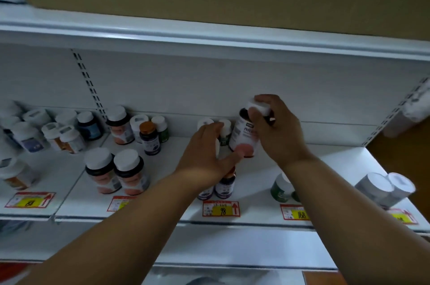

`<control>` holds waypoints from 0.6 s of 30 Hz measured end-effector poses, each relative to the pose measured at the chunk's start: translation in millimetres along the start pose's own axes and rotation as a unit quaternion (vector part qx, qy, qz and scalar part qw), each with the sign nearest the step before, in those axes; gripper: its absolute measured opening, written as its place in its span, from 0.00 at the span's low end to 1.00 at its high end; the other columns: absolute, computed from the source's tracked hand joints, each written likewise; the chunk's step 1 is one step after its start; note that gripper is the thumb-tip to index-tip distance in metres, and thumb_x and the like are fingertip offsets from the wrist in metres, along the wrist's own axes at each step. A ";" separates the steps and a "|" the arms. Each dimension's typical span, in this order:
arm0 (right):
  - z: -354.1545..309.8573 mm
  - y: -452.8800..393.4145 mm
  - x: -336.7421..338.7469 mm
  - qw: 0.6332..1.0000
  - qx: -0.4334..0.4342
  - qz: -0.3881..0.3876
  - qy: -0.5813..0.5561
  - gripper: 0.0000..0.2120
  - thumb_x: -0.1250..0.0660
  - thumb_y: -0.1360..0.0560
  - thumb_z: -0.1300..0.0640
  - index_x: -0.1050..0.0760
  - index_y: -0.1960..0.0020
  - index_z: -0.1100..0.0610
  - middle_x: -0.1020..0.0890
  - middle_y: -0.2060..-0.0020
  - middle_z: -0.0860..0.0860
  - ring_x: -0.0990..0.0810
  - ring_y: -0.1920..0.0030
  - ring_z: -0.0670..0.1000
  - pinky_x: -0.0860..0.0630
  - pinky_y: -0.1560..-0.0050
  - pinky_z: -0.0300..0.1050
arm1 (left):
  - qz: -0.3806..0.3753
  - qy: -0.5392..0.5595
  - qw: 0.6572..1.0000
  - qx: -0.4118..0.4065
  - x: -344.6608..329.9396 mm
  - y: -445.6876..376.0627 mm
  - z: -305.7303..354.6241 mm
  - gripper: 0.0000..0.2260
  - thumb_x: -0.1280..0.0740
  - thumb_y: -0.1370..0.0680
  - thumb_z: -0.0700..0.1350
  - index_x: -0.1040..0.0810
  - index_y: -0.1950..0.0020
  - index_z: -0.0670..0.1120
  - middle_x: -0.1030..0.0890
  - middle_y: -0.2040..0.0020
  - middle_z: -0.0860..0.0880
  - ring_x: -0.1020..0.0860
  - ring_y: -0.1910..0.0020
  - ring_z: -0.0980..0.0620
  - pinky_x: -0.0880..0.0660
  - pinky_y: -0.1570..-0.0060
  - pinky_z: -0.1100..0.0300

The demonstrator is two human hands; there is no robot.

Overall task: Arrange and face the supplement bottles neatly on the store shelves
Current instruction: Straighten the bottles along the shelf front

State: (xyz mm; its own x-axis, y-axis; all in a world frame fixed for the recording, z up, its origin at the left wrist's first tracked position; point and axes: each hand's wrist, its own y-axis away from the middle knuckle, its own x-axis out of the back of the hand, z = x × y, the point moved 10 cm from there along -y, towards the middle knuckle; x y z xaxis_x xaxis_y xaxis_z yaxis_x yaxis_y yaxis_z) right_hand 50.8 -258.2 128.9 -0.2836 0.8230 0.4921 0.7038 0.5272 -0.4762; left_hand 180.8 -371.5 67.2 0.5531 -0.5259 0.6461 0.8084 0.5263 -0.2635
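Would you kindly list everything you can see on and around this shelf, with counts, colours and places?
held bottle: one, dark with white cap and pink label, tilted, mid-shelf.
pink-label bottles: two, dark, white caps, front left; a third behind.
orange-capped bottle: one, dark purple, back centre.
purple bottles: two, front, partly behind the left wrist.
green bottle: one, white cap, front right.
white jars: two, far right edge.
far-left bottles: a blurred cluster, count unclear.
price tags: five, red and yellow, on the shelf edge.
left hand: fingers straight, beside the bottle.
right hand: grips the cap.
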 end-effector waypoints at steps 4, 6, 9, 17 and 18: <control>-23.2 8.3 -10.0 0.998 -0.020 -0.048 -0.038 0.15 0.39 0.33 0.35 0.28 0.49 0.38 0.21 0.56 0.34 0.23 0.56 0.33 0.29 0.64 0.29 | -0.010 0.084 0.996 0.000 -0.1 14.3 7.4 0.29 0.29 0.31 0.65 0.34 0.33 0.63 0.25 0.38 0.59 0.26 0.40 0.60 0.26 0.40 0.55; -33.2 16.1 -23.8 0.996 -0.022 -0.079 -0.036 0.16 0.38 0.36 0.34 0.29 0.51 0.37 0.22 0.57 0.34 0.23 0.57 0.33 0.29 0.64 0.30 | 0.023 0.114 0.993 -0.009 13.6 29.0 7.8 0.22 0.28 0.31 0.62 0.34 0.42 0.71 0.23 0.45 0.65 0.25 0.45 0.67 0.26 0.47 0.68; -43.4 30.1 -50.6 0.991 -0.032 -0.119 -0.050 0.16 0.35 0.38 0.34 0.30 0.52 0.36 0.21 0.57 0.37 0.21 0.58 0.37 0.26 0.62 0.34 | 0.050 0.072 0.996 -0.027 36.3 49.1 3.2 0.21 0.30 0.30 0.62 0.34 0.41 0.66 0.23 0.47 0.63 0.26 0.46 0.69 0.33 0.52 0.78; -71.4 57.4 -132.1 0.979 -0.025 -0.199 0.018 0.23 0.30 0.30 0.43 0.33 0.39 0.43 0.23 0.47 0.43 0.22 0.51 0.46 0.24 0.52 0.45 | 0.045 -0.191 0.980 -0.037 99.2 68.0 -63.0 0.38 0.38 0.31 0.70 0.31 0.31 0.45 0.24 0.39 0.46 0.26 0.40 0.46 0.28 0.44 0.54; -73.5 57.4 -143.7 0.978 -0.023 -0.203 0.040 0.25 0.30 0.29 0.45 0.33 0.36 0.46 0.24 0.44 0.46 0.23 0.48 0.49 0.25 0.50 0.45 | 0.048 -0.212 0.974 -0.056 109.4 66.8 -70.9 0.37 0.38 0.30 0.70 0.29 0.32 0.44 0.23 0.40 0.44 0.25 0.42 0.44 0.28 0.46 0.53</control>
State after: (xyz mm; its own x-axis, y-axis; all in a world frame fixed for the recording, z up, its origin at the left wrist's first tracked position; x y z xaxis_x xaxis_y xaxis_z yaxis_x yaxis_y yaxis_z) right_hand 179.8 -361.7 84.4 -0.4948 0.5275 0.6906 0.5726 0.7957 -0.1975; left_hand 309.5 -441.2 69.4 0.5138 -0.1413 0.8462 0.7865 0.4716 -0.3988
